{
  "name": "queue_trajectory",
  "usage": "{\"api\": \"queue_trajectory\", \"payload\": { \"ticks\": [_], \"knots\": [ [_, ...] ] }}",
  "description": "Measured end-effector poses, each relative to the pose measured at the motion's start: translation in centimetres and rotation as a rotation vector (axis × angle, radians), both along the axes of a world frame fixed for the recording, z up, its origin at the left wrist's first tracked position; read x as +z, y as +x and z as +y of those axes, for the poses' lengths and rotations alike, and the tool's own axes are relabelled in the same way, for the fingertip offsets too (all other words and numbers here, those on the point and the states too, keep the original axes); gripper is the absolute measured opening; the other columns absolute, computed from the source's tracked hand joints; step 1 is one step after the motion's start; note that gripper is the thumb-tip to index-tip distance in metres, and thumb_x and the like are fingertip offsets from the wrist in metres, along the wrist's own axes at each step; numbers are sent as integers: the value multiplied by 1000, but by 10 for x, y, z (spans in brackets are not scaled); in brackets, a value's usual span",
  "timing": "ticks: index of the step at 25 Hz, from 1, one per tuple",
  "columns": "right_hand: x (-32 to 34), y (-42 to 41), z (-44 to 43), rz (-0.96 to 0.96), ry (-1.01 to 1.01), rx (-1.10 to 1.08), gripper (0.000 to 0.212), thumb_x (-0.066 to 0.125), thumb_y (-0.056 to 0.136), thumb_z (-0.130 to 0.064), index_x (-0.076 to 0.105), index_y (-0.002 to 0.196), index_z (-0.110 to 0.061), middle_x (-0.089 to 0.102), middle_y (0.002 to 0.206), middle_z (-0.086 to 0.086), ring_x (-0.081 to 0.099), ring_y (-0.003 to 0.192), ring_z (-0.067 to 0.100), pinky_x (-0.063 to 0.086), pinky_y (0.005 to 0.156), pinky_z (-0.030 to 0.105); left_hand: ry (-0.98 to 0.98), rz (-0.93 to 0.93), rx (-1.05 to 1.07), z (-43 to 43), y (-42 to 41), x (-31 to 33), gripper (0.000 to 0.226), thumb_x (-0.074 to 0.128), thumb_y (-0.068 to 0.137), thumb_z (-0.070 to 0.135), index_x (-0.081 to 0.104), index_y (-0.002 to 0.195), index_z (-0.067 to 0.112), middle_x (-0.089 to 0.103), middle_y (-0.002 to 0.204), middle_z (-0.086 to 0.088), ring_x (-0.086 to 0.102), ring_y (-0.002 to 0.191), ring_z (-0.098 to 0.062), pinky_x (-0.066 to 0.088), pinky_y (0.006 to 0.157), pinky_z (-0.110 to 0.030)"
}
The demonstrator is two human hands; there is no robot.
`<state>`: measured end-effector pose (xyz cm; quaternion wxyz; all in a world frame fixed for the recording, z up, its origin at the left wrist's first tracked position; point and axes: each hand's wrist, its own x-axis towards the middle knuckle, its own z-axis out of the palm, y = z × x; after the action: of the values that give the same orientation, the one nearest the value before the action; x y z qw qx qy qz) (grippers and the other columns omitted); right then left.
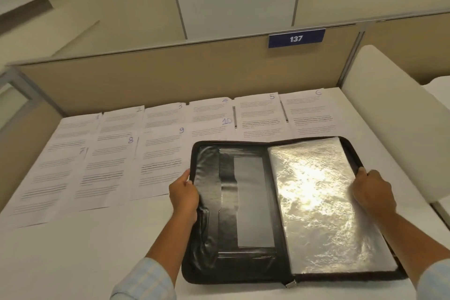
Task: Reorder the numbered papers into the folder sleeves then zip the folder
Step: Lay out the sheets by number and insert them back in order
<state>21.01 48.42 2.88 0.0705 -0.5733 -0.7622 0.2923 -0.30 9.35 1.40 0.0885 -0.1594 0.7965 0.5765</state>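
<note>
Folder [209, 204], black with a zip edge, lies open flat on the white table [97, 251] at the near right, with clear plastic sleeves [323, 202] stacked on its right half. Left hand [183, 192] grips the folder's left edge with fingers curled round it, and right hand [372, 192] grips the right edge likewise. Numbered papers [109, 165], marked 1 to 10, lie in two rows to the left of and behind the folder, whose far edge overlaps some.

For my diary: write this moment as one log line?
folder: open | left hand: grips left edge | right hand: grips right edge | papers: laid out beside
</note>
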Motion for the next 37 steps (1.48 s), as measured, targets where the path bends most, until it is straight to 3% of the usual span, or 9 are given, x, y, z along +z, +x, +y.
{"api": "queue_trajectory", "payload": {
  "ticks": [10,14,21,23,25,28,31,33,37],
  "knots": [
    [-22,-119,-205,37,-70,65,57,27,109,-48,53,124,1,61,122,32,59,111,50,46,94,55,-19,-2,62,-226,-107,0,53,41,102,-5,63,143,20,62,146,-4,61,129,-30,49,114,-44],
    [-27,-156,-255,36,-78,104,57,26,110,-48,54,124,0,61,121,30,60,109,48,47,93,53,-19,3,119,-280,-130,0,53,40,102,-9,61,145,15,60,147,-8,59,129,-28,47,115,-40],
    [-33,-194,-302,6,-110,141,58,24,110,-48,53,127,-1,61,124,28,60,111,46,46,94,51,-23,-24,179,-330,-150,-10,53,38,104,-10,58,147,12,61,145,-10,61,108,-17,46,100,-22],
    [-37,-198,-309,-7,-120,142,58,25,111,-48,52,130,0,60,127,28,59,113,46,46,95,51,-40,-40,179,-337,-151,-15,54,37,104,-11,57,148,12,61,144,-9,63,92,-12,52,81,-15],
    [-39,-199,-314,-16,-119,151,57,25,112,-46,50,131,1,60,128,29,59,115,46,45,93,48,-51,-51,173,-341,-152,-21,54,37,104,-10,56,149,12,61,144,-9,59,82,-5,47,62,-6],
    [-43,-199,-316,-32,-109,164,55,27,112,-46,49,130,1,60,127,29,59,114,47,46,92,49,-78,-61,167,-343,-153,-24,54,36,105,-8,56,150,13,62,143,-9,62,89,-8,49,73,-14],
    [-49,-196,-315,-23,-129,191,51,33,111,-44,48,130,1,60,126,28,60,112,47,48,90,49,-117,-72,151,-342,-150,-23,51,39,103,-6,61,144,15,66,137,-10,65,114,-29,55,101,-35],
    [-55,-191,-313,-8,-118,229,50,38,110,-44,49,129,1,61,124,27,61,109,45,51,88,49,-169,-52,113,-336,-143,-21,41,47,102,-3,67,132,17,70,122,-8,64,115,-33,52,101,-38],
    [-62,-174,-315,-29,45,371,49,46,107,-43,53,124,2,58,118,24,60,105,41,55,88,52,-563,-75,-40,-317,-119,-28,57,62,103,25,45,156,16,50,155,-14,50,138,-39,41,115,-56]
  ]
}}
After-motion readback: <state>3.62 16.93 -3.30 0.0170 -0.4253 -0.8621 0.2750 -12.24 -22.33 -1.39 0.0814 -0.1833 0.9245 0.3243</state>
